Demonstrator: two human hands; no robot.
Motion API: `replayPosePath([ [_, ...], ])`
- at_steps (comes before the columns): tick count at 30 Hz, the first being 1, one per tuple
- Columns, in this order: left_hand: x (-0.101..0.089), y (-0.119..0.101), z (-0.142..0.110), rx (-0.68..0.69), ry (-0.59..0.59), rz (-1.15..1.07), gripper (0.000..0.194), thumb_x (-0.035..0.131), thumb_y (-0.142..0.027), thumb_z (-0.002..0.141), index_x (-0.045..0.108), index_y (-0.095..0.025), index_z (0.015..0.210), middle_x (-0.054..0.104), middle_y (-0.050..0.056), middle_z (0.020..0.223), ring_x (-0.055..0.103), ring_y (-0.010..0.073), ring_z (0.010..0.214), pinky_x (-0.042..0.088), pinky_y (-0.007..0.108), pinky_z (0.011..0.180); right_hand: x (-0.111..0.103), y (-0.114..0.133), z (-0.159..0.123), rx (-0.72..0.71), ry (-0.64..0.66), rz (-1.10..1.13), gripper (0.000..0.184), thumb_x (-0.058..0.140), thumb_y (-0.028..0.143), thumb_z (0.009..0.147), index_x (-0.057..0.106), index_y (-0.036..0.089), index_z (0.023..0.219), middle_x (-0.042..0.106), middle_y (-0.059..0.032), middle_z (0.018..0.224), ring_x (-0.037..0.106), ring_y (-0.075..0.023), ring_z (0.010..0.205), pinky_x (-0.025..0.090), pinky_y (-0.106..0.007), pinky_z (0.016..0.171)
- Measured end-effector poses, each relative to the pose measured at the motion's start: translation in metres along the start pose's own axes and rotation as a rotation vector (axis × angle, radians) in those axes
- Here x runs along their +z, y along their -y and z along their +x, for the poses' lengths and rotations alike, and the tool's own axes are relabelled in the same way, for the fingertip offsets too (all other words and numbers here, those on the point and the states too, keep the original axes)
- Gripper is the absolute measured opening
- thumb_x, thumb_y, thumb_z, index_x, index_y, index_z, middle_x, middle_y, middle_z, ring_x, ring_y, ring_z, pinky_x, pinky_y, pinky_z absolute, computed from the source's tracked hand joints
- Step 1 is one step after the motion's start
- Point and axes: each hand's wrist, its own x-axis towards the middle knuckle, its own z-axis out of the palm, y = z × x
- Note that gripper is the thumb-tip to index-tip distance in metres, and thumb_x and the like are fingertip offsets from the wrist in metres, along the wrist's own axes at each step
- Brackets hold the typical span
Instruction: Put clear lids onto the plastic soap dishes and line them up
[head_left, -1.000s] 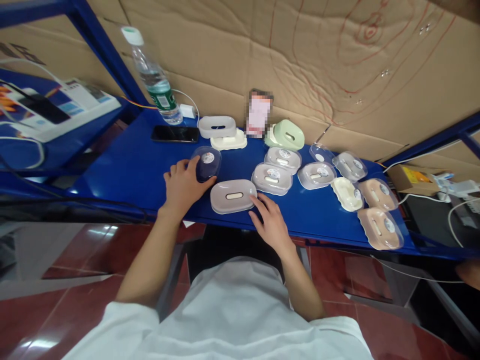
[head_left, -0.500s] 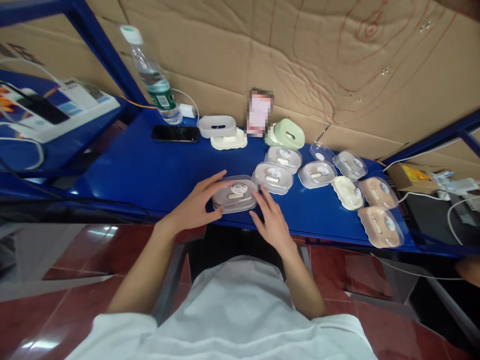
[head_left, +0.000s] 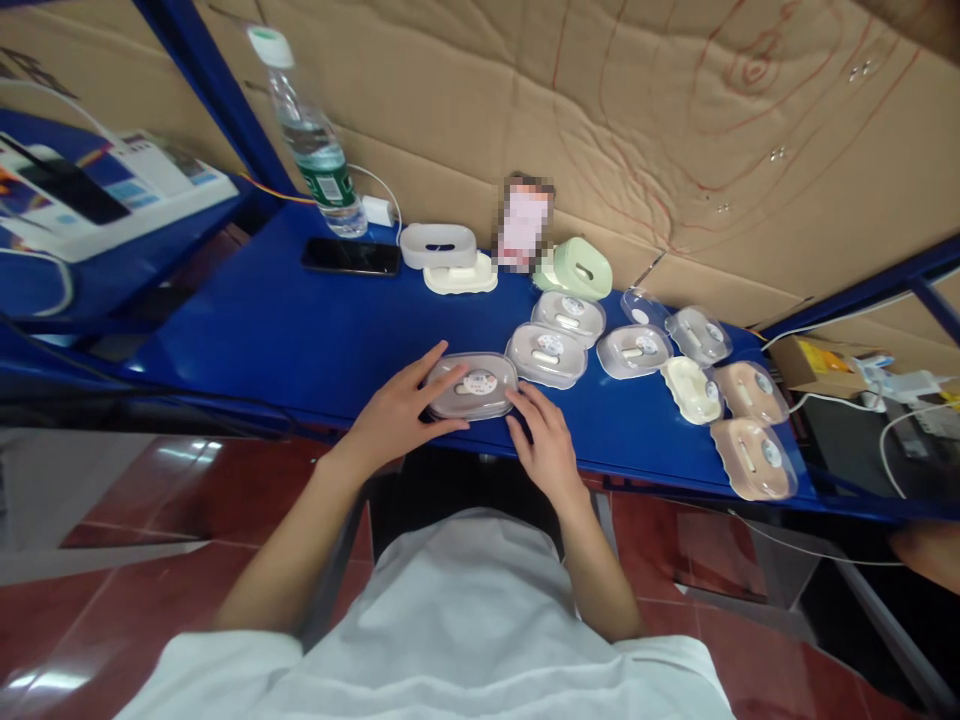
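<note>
A grey soap box with a clear lid (head_left: 474, 385) lies near the front edge of the blue shelf (head_left: 300, 330). My left hand (head_left: 397, 410) cups its left end, thumb along the front and fingers over the far side. My right hand (head_left: 544, 445) touches its right end with the fingertips. The clear lid with a round sticker sits on top of the box.
Several more lidded soap boxes (head_left: 547, 355) lie in a row to the right, some clear-grey, some beige (head_left: 754, 457). A green box (head_left: 579, 267), white boxes (head_left: 439, 245), a black phone (head_left: 351, 257) and a water bottle (head_left: 307, 135) stand at the back by the cardboard wall.
A second ago my left hand held the clear lid apart, to the left of the grey box. The lid now sits on the box, and both hands hold its ends.
</note>
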Motion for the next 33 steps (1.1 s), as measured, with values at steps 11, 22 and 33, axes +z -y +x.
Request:
replayPosePath([
  [11,-0.025,0.023,-0.005,-0.187,-0.063,0.024,0.064,0.065,-0.058,0.096,0.055,-0.03,0.153,0.044,0.011,0.167,0.045,0.0361,0.154,0.039,0.055,0.128,-0.001,0.005,0.002,-0.046,0.061,-0.076,0.052,0.048,0.033,0.113,0.046,0.027,0.165,0.059,-0.0114,0.159,0.061,-0.0286,0.141,0.05,-0.049,0.117],
  [22,-0.062,0.035,0.026,-0.239,-0.298,0.317,0.074,0.062,-0.044,0.1,0.037,-0.024,0.166,-0.002,0.01,0.184,0.006,0.0489,0.167,0.019,0.073,0.13,0.0,0.007,0.004,-0.001,0.044,-0.064,0.044,0.05,0.033,0.113,0.057,0.025,0.156,0.067,-0.0107,0.149,0.062,-0.0273,0.137,0.05,-0.046,0.117],
  [33,-0.004,-0.004,0.165,-0.214,0.222,0.546,0.066,0.051,-0.023,0.099,0.041,-0.003,0.161,0.059,0.031,0.15,0.055,0.0449,0.142,0.039,0.061,0.117,0.002,0.004,0.003,0.002,0.021,-0.057,0.035,0.05,0.034,0.113,0.069,0.024,0.141,0.069,-0.0098,0.145,0.063,-0.0257,0.135,0.048,-0.044,0.117],
])
